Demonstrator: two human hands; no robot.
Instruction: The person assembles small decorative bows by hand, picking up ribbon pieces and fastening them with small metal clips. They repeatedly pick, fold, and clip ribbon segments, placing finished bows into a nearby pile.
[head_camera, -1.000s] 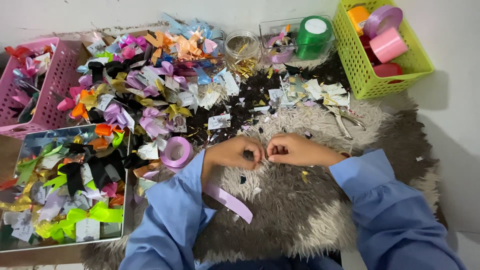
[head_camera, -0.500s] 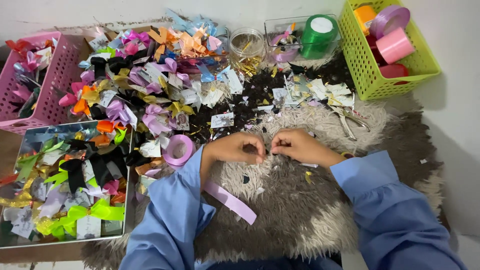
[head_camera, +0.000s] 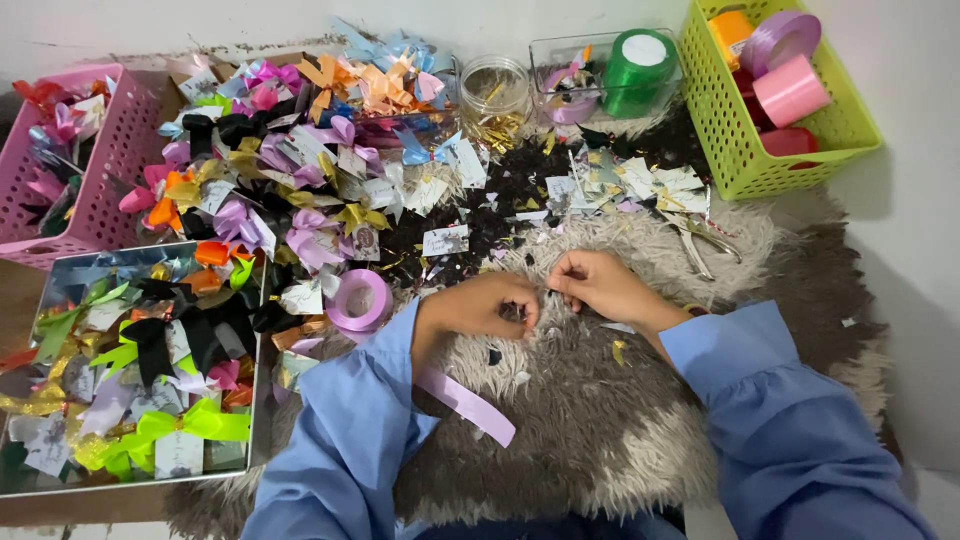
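Head view: we see the left hand (head_camera: 485, 305) and the right hand (head_camera: 598, 285) meeting fingertip to fingertip over a shaggy grey rug (head_camera: 590, 440), both wrists bent inward and both blue sleeves running down toward the lower edge. Each hand is curled nearly closed in a pinch, seemingly on a small item between them, which is too tiny for us to identify. A lilac ribbon strip (head_camera: 465, 403) trails from under the left forearm, with the lilac ribbon roll (head_camera: 360, 300) just beside that wrist.
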